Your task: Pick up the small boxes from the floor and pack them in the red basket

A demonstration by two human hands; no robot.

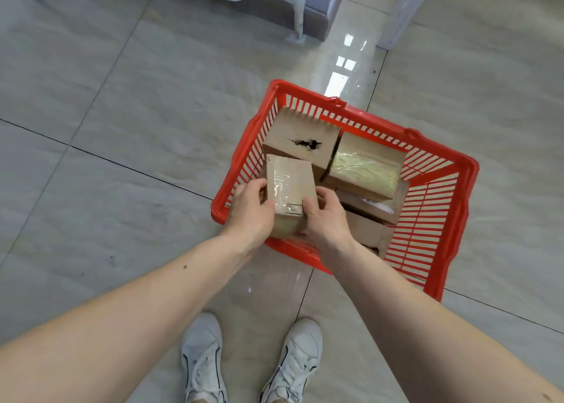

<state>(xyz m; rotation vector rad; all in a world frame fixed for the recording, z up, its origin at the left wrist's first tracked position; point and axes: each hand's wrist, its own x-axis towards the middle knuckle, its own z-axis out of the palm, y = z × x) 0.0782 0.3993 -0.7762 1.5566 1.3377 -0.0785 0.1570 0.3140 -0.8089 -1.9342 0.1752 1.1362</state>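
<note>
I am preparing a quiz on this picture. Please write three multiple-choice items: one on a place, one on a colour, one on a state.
1. Where is the held box?
A. over the basket's near-left corner
B. on the floor
C. beside the shoes

2. Which colour is the basket?
A. blue
B. red
C. green

3. How is the torn box damaged?
A. crushed flat
B. soaked
C. a hole in its top

Answers: 1 A, left hand and right hand grip it there; 2 B, its rim is red; 3 C, a dark ragged gap shows.

Glossy grey floor tiles [128, 103] with dark grout — window glare [338, 79], white pipe [297, 12] behind
</note>
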